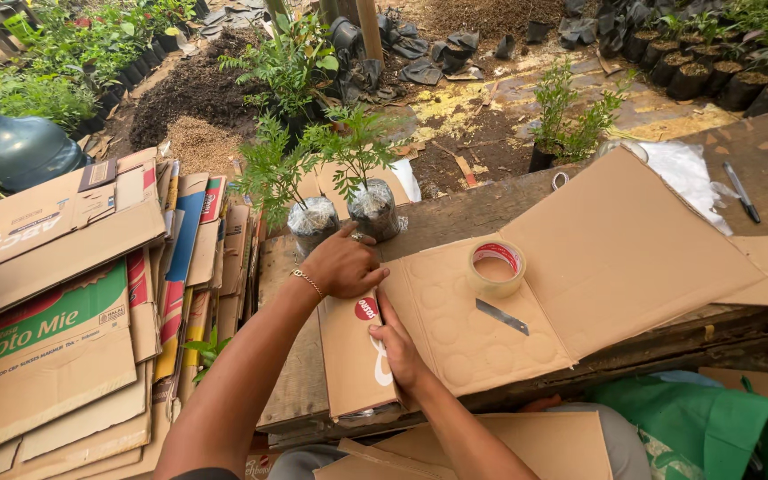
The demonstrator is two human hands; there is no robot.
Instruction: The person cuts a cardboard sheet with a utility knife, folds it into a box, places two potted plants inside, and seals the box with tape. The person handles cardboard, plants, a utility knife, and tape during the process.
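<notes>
A flattened brown cardboard box [615, 249] lies open across a wooden table [455, 213]. My left hand [341, 264] presses on the box's left flap near its far edge, a bracelet on the wrist. My right hand [399, 348] lies flat on the same flap nearer to me, over a white and red printed mark. On the cardboard sit a roll of clear tape [496, 267] and a bare cutter blade [501, 316]. Just beyond my left hand stand two small seedlings [313, 222] with their roots wrapped in plastic; the right seedling [373, 206] is next to my fingers.
A stack of flattened cartons [73, 302] fills the left side. A blue water jug [15, 147] lies at far left. White plastic sheet [686, 173] and a pen [741, 191] rest at the table's right. Potted plants [571, 124] and soil lie beyond. Green cloth [713, 427] is at bottom right.
</notes>
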